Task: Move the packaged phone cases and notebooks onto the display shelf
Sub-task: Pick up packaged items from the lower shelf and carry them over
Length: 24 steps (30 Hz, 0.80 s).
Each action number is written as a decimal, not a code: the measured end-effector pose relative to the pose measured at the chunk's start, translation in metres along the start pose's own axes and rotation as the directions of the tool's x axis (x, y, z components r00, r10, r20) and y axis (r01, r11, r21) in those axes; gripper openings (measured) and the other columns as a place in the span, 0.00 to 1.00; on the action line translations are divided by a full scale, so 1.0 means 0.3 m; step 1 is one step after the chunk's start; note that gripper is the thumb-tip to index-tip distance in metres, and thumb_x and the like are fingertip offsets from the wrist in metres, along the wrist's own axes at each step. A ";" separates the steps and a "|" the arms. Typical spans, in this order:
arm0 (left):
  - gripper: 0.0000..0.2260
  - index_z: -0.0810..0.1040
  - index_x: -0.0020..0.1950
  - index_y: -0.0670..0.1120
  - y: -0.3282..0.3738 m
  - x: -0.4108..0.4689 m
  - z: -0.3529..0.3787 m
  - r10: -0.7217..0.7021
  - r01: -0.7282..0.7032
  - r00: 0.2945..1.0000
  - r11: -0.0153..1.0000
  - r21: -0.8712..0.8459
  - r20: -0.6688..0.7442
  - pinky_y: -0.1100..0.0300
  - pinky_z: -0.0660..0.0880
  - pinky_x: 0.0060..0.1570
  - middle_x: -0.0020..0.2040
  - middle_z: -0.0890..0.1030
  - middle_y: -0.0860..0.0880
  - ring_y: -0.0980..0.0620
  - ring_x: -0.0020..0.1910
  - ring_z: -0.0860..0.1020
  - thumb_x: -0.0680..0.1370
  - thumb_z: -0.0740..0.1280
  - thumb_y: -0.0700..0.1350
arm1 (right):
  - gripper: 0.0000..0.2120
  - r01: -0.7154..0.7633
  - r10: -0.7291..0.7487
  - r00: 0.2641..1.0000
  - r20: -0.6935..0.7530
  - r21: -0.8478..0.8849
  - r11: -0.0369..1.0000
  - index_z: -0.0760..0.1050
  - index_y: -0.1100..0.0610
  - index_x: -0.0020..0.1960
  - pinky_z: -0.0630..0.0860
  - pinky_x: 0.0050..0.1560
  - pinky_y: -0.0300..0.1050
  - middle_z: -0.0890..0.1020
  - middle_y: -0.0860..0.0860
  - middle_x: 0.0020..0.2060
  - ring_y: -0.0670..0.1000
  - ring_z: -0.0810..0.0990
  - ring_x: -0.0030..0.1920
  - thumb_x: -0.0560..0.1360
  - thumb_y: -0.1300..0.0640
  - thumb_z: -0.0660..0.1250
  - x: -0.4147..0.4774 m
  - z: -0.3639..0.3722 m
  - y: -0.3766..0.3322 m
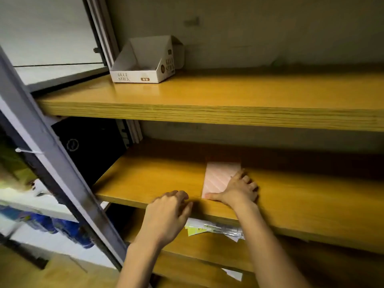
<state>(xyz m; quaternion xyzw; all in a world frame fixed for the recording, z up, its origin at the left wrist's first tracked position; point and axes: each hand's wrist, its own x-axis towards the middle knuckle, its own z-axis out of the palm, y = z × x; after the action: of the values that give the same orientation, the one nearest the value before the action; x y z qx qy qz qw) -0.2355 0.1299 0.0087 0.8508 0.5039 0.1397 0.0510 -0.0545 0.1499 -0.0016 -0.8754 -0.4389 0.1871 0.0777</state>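
The right hand [239, 189] lies flat on a pink striped packet [218, 178], its grip spread open rather than closed: the thumb runs along the packet's near edge and the fingers [247, 179] rest over its right edge, pressing or squaring it rather than pinching it. Whether the packet is a packaged phone case or a thin notebook cannot be told from here. It lies flat on the middle shelf [155, 181], close to the front lip and roughly mid-width, with bare board on both sides. The left hand [166, 215] hovers just before the shelf's front edge, left of the packet and apart from it, fingers loosely curled and holding nothing. So the step in hand looks like the setting-down of one item, nearly finished. More clear-wrapped packets [214, 228] show on the shelf below, under the board's edge; they seem the likely next pick, which would call for lifting the right hand off and reaching down beneath the board. On the top shelf [228, 94] an empty glue stick box [143, 63] stands at the left end
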 end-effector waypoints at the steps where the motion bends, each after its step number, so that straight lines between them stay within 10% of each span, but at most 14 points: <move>1: 0.15 0.71 0.61 0.55 -0.007 0.004 -0.003 0.011 -0.011 1.000 1.000 -0.006 0.003 0.60 0.70 0.47 0.58 0.77 0.56 0.54 0.53 0.76 0.79 0.54 0.58 | 0.65 -0.017 0.017 1.000 0.008 0.016 1.000 0.39 0.61 0.76 0.61 0.70 0.54 0.52 0.62 0.75 0.64 0.55 0.73 0.58 0.30 0.72 0.004 -0.006 -0.003; 7: 0.16 0.71 0.63 0.55 -0.028 0.019 -0.007 0.063 -0.063 0.998 0.997 -0.041 0.012 0.62 0.70 0.47 0.59 0.77 0.55 0.54 0.52 0.77 0.79 0.54 0.58 | 0.63 -0.059 0.043 0.996 0.081 0.217 0.974 0.42 0.62 0.77 0.64 0.69 0.51 0.55 0.60 0.75 0.60 0.58 0.74 0.59 0.38 0.77 0.034 -0.001 -0.013; 14: 0.15 0.71 0.62 0.56 0.030 0.081 0.001 0.142 -0.140 0.989 0.988 -0.064 0.028 0.61 0.69 0.47 0.58 0.78 0.56 0.54 0.53 0.76 0.79 0.54 0.58 | 0.21 0.033 -0.050 0.999 0.011 0.605 0.796 0.70 0.60 0.64 0.73 0.62 0.51 0.76 0.54 0.63 0.55 0.74 0.62 0.76 0.51 0.67 -0.009 -0.009 0.165; 24: 0.15 0.70 0.63 0.56 0.450 0.156 0.079 0.457 -0.445 0.884 0.887 -0.122 0.100 0.57 0.70 0.53 0.61 0.77 0.54 0.52 0.59 0.74 0.79 0.54 0.58 | 0.13 0.034 0.167 0.975 -0.144 0.846 0.532 0.68 0.56 0.60 0.77 0.35 0.35 0.79 0.50 0.49 0.46 0.81 0.44 0.78 0.53 0.62 -0.234 -0.124 0.660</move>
<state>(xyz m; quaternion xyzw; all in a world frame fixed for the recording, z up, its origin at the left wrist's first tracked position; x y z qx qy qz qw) -0.0935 0.1064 0.0256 0.9484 0.2804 0.1176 0.0896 0.0684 -0.0243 -0.0089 -0.7595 -0.2498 0.2861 0.5281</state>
